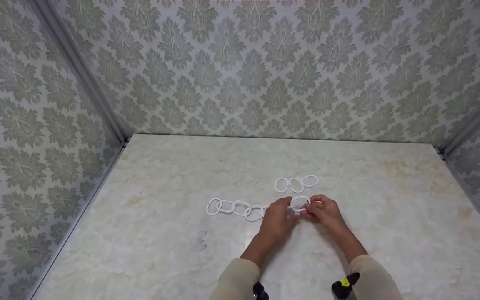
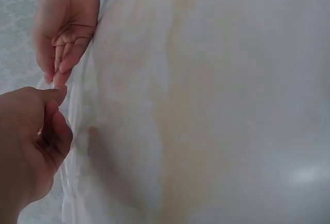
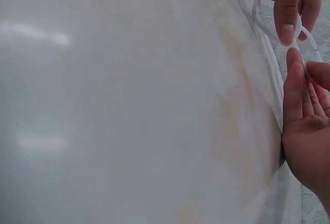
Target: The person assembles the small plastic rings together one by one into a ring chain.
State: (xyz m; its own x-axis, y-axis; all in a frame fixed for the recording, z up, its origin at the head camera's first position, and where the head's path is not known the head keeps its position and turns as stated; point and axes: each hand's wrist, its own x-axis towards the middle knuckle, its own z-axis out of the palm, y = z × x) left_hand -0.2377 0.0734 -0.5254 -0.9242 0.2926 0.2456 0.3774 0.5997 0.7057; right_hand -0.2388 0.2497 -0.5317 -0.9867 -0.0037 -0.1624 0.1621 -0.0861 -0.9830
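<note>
A chain of several white oval plastic links stretches along the table to the left of my hands. My left hand covers the chain's right end and pinches it between thumb and fingers. Between both hands stands one white link, its near side hidden partly by fingertips. My right hand pinches that link on its right side. In the right wrist view a curved white link shows by the left hand's fingers. Whether this link is joined to the chain is hidden by the fingers.
Three more white links lie in a row just beyond my hands. A faint grey-edged shape is on the pale marbled table, nearer and to the left; I cannot tell what it is. Patterned walls enclose the back and sides.
</note>
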